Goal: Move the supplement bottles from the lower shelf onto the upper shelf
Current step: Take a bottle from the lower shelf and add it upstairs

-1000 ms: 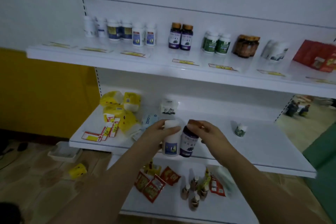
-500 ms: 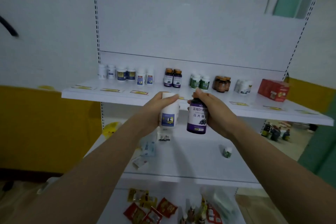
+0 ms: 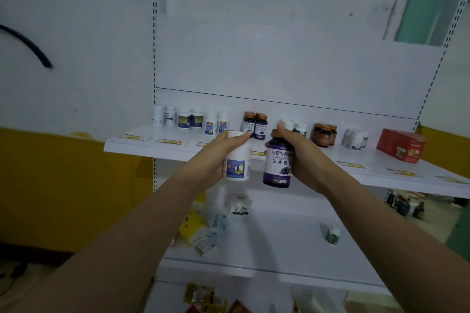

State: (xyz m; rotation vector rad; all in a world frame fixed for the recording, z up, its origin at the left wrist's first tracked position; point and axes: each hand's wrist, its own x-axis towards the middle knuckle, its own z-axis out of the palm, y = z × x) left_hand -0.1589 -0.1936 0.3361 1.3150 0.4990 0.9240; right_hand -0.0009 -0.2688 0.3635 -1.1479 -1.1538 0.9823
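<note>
1. Both hands are closed around bottles. The left hand (image 3: 213, 162) wraps a white bottle (image 3: 237, 160), thumb over its cap. The right hand (image 3: 309, 160) grips a purple-labelled bottle (image 3: 278, 168) from its right side.
2. Both bottles are held side by side in the air, just in front of the near edge of the upper shelf (image 3: 142, 146), not yet set down.
3. Done: rows of bottles (image 3: 190, 119) stand along the far side of that shelf.
4. Left: these two, plus a small green bottle (image 3: 332, 235) on the right of the lower shelf (image 3: 279, 236) (a blurred white item (image 3: 239, 207) further left may be another; I cannot tell).
</note>
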